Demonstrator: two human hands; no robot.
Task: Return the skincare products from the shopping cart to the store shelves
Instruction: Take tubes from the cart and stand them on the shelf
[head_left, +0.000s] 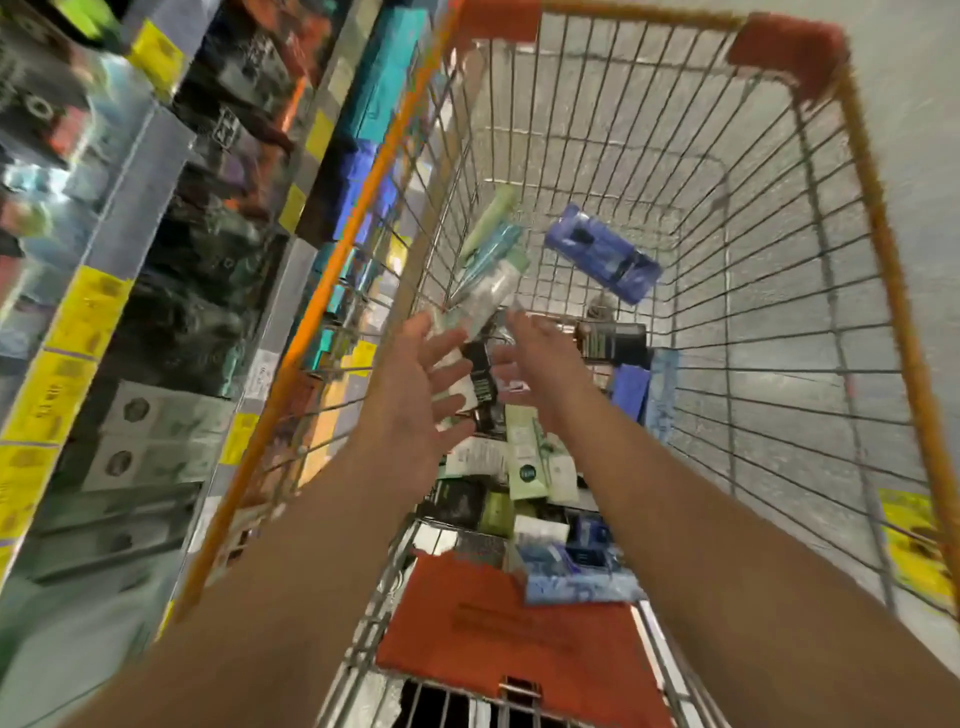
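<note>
Nearest you: the red child-seat flap (524, 618) on the cart (878, 218), a blue packet (582, 587) lying on its far edge. Past that, skincare boxes (524, 467) heaped on the cart floor, green, white and black. Both your arms reach in over the heap. Your left hand (415, 384) has fingers spread, touching a clear pack of tubes (488, 291) that leans on the cart's left wall; whether it grips, can't tell. Your right hand (540, 358) has fingers loose and apart, holding nothing. Further in, a blue box (602, 254), tilted. Store shelves (156, 218) sit just beside the cart, left.
</note>
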